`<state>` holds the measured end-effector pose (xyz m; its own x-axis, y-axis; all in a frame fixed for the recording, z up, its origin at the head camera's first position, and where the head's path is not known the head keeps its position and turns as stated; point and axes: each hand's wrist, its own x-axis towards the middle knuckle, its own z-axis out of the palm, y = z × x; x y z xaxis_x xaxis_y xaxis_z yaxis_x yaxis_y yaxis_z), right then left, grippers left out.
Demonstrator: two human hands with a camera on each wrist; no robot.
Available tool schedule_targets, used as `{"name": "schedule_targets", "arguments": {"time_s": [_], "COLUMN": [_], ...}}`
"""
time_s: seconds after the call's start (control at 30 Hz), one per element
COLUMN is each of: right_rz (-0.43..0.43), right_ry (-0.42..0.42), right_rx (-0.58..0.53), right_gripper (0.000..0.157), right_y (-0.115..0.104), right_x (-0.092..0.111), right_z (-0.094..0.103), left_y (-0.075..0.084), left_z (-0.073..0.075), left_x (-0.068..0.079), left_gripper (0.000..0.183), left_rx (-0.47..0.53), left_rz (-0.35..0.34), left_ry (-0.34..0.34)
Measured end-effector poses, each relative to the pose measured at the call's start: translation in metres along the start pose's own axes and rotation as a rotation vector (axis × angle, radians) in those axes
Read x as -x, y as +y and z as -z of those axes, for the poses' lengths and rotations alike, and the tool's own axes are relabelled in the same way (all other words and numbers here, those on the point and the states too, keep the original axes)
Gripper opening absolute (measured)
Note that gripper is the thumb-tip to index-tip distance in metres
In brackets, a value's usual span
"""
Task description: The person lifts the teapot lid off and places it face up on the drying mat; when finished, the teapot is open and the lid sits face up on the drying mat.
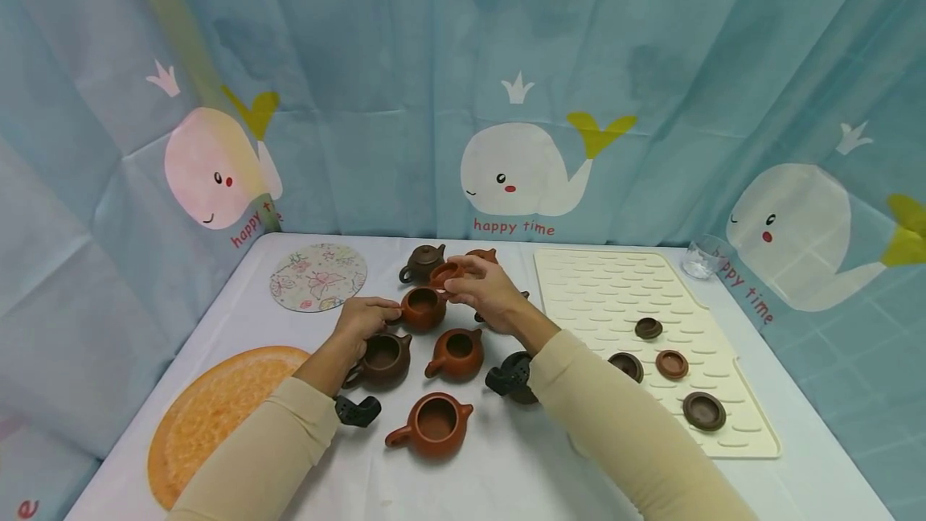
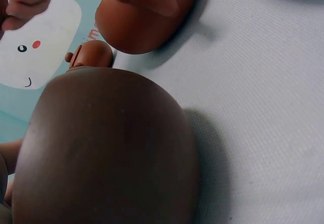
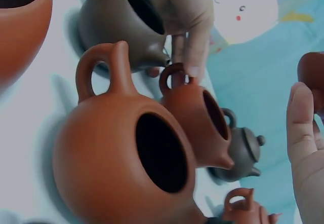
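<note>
My left hand (image 1: 364,320) pinches the handle of a small reddish-brown teapot (image 1: 412,320), which has no lid on and stands on the table. In the right wrist view, the fingertips of my left hand (image 3: 191,11) meet the loop handle of this teapot (image 3: 187,117). My right hand (image 1: 483,289) holds a reddish clay teapot lid (image 1: 444,273) just above and beyond the teapot's mouth. The lid (image 3: 311,77) also shows at the right edge of the right wrist view. A dark brown lidless teapot (image 2: 106,148) fills much of the left wrist view, below the left hand.
Nearer stand lidless reddish teapots (image 1: 457,356) (image 1: 436,426). Behind are a lidded dark teapot (image 1: 425,262) and a lidded reddish one (image 1: 483,254). Several loose lids (image 1: 671,364) lie on a cream mat (image 1: 600,280), right. A glass (image 1: 702,258) and round mats (image 1: 318,278) (image 1: 217,400) flank them.
</note>
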<state>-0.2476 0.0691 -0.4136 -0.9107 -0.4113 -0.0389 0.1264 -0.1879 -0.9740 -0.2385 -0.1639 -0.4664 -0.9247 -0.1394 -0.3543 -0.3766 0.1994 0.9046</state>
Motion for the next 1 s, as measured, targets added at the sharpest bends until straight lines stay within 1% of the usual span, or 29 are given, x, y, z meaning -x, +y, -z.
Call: {"name": "schedule_targets", "arguments": {"time_s": [0.07,0.2,0.3,0.43,0.53,0.73,1.0], "right_rz": [0.008,0.019,0.013,0.004,0.032,0.098,0.095], "right_ry": [-0.002,0.009,0.050,0.094,0.095,0.094,0.138], "right_rx": [-0.009,-0.046,-0.011,0.105,0.171,0.249,0.398], "right_gripper": [0.053,0.053,0.053,0.055,0.056,0.058,0.060], "right_y": [-0.006,-0.016,-0.023,-0.028,-0.029,-0.032,-0.044], "right_x": [0.004,0.013,0.020,0.032,0.040,0.055,0.072], "right_z": [0.002,0.009,0.016,0.028,0.038,0.057,0.086], "left_y": [0.000,0.000,0.000,0.000,0.000,-0.002,-0.001], "left_z": [0.000,0.000,0.000,0.000,0.000,-0.001,0.000], "left_x": [0.000,0.000,0.000,0.000,0.000,0.000,-0.001], "left_gripper": [0.021,0.021,0.021,0.021,0.021,0.020,0.021], "left_rx": [-0.002,0.000,0.005,0.004,-0.005,0.005,-0.010], "left_rz": [0.002,-0.003,-0.011,-0.014,-0.006,-0.003,-0.016], "left_ry": [0.000,-0.003,-0.004,-0.004,-0.001,-0.001,-0.002]}}
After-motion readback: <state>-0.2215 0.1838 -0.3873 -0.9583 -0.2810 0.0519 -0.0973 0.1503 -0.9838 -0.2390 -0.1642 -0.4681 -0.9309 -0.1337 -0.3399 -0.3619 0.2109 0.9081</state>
